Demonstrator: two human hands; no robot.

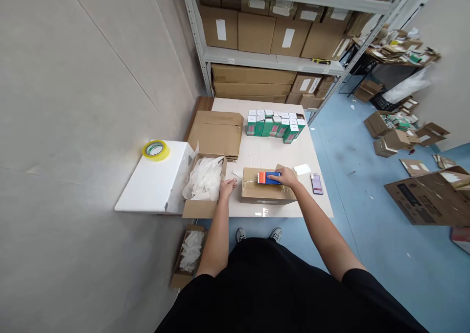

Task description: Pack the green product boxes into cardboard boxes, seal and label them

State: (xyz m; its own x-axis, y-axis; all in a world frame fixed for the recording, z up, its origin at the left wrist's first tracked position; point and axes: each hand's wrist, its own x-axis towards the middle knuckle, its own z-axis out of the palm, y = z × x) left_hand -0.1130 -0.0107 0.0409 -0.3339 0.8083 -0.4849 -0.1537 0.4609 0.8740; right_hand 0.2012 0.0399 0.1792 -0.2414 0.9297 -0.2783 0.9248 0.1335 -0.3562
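A closed brown carton (253, 192) stands near the table's front edge, with a shiny strip of clear tape across its top. My right hand (287, 177) is wrapped round a blue-and-orange block-shaped object (262, 178), which rests on or just above the carton's lid. Its exact kind is not clear. My left hand (227, 188) is beside the carton's left end, fingers curled together; whatever they hold, if anything, is too small to make out. Left of that hand is an open carton (200, 209) filled with crumpled white packing material (207, 176).
Green-and-white boxes (270, 127) stand in rows at the table's back. Flattened cardboard (216, 132) is stacked at the left. Yellow tape (156, 150) lies on a white block (147, 191). A phone (317, 184) and a white card (302, 169) lie right. Shelving (271, 58) rises behind.
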